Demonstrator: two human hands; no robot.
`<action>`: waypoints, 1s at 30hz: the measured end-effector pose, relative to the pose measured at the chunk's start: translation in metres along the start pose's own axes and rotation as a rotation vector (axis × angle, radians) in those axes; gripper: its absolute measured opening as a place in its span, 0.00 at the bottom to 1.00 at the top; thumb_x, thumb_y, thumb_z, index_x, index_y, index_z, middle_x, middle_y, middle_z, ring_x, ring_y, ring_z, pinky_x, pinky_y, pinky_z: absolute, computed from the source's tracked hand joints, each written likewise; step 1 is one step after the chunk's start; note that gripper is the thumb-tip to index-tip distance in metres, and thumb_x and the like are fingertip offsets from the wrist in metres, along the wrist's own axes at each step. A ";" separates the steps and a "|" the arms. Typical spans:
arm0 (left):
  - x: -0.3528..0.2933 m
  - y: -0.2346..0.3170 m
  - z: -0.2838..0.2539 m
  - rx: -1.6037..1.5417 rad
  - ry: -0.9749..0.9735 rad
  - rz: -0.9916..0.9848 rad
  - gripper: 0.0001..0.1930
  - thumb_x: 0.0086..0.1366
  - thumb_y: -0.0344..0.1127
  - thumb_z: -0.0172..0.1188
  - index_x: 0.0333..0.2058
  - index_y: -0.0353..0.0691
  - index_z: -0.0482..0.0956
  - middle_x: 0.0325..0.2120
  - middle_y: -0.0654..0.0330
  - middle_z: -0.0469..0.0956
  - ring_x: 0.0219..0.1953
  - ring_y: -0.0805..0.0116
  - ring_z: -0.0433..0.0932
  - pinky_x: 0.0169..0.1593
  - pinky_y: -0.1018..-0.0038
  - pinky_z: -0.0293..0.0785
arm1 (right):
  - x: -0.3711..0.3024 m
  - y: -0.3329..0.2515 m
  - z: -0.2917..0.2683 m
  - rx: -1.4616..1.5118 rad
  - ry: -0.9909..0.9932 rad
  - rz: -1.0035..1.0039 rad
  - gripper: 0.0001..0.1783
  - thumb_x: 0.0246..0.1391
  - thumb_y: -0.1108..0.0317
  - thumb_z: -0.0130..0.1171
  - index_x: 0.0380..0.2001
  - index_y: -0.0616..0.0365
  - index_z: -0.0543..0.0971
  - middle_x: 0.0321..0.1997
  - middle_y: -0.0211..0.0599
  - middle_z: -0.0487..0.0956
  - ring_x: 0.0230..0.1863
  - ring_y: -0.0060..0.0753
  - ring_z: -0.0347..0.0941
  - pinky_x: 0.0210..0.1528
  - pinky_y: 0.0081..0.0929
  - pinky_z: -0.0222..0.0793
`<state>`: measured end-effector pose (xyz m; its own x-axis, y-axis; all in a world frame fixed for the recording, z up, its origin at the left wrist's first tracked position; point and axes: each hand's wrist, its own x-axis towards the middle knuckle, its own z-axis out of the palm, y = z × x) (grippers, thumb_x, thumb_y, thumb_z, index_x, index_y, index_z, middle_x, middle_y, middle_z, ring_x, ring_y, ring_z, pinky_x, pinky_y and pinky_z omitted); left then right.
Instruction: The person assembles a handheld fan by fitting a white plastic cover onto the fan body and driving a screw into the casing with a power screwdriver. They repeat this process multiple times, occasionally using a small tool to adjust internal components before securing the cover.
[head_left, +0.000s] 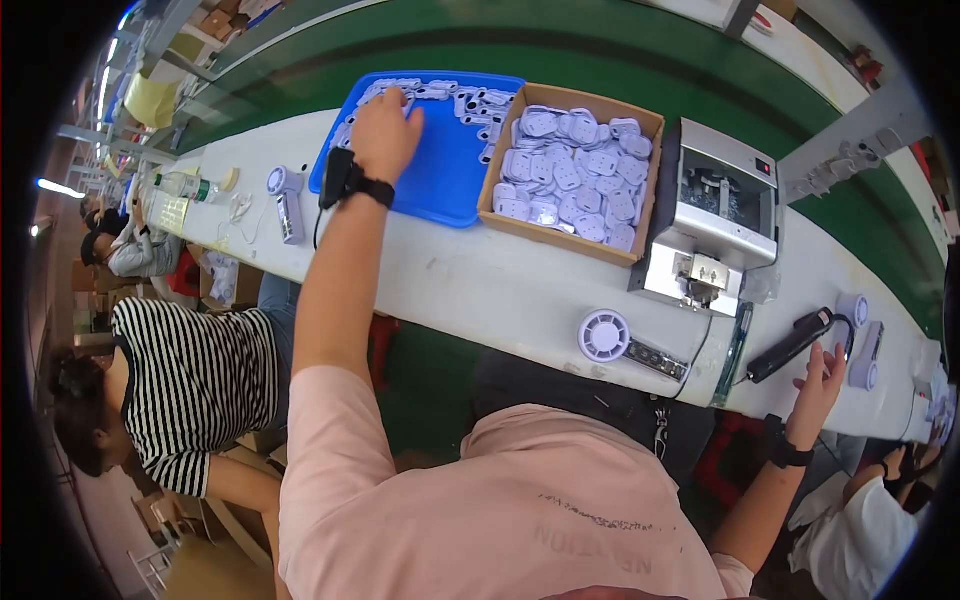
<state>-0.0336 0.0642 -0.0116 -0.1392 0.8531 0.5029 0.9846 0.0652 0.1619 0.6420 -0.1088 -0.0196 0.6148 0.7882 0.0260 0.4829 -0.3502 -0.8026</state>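
Note:
My left hand (385,138) reaches over the far left part of a blue tray (430,165). Its thumb and fingers are apart, close to small white plastic pieces with dark spots (435,91) along the tray's far edge. The fingertips are partly hidden. My right hand (820,388) is raised at the right of the bench with its fingers spread, holding nothing. It is nearest to a black electric screwdriver (790,345) lying on the bench. In front of me lies a lilac handheld fan (605,336), its handle uncovered and showing dark inner parts.
A cardboard box (562,237) full of white plastic covers (568,175) stands beside the tray. Right of it sits a metal screw-feeding machine (722,190). More fans lie left (288,205) and right (868,355). A person in a striped top (200,380) sits at left.

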 end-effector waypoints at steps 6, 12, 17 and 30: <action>0.025 -0.073 0.053 0.162 -0.190 -0.149 0.14 0.67 0.40 0.64 0.47 0.40 0.80 0.41 0.42 0.86 0.45 0.39 0.85 0.48 0.46 0.80 | -0.044 -0.035 -0.015 0.063 -0.037 -0.127 0.31 0.69 0.59 0.64 0.69 0.59 0.71 0.58 0.38 0.75 0.49 0.27 0.74 0.43 0.24 0.72; -0.051 0.053 -0.056 -0.884 -0.091 -0.194 0.09 0.69 0.30 0.69 0.44 0.37 0.79 0.33 0.63 0.82 0.35 0.75 0.78 0.39 0.79 0.74 | -0.112 -0.096 -0.015 0.324 -0.300 -0.152 0.21 0.68 0.73 0.60 0.62 0.60 0.77 0.50 0.32 0.79 0.45 0.21 0.75 0.47 0.22 0.73; -0.199 0.198 -0.103 -1.481 -0.320 -0.064 0.13 0.63 0.18 0.68 0.38 0.38 0.73 0.43 0.53 0.83 0.43 0.65 0.81 0.49 0.70 0.78 | -0.162 -0.144 0.035 0.362 -0.860 -0.366 0.16 0.60 0.79 0.65 0.52 0.64 0.82 0.48 0.36 0.82 0.48 0.26 0.79 0.52 0.24 0.76; -0.196 0.207 -0.104 -1.013 -0.247 0.358 0.16 0.55 0.26 0.75 0.42 0.38 0.80 0.45 0.52 0.83 0.47 0.49 0.80 0.51 0.60 0.76 | -0.135 -0.135 0.052 -0.097 -0.773 -0.701 0.14 0.58 0.73 0.70 0.47 0.59 0.83 0.38 0.41 0.81 0.38 0.37 0.82 0.39 0.28 0.76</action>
<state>0.1867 -0.1432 0.0114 0.2734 0.8252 0.4943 0.4055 -0.5649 0.7187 0.4615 -0.1418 0.0543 -0.3717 0.9270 0.0511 0.6456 0.2976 -0.7033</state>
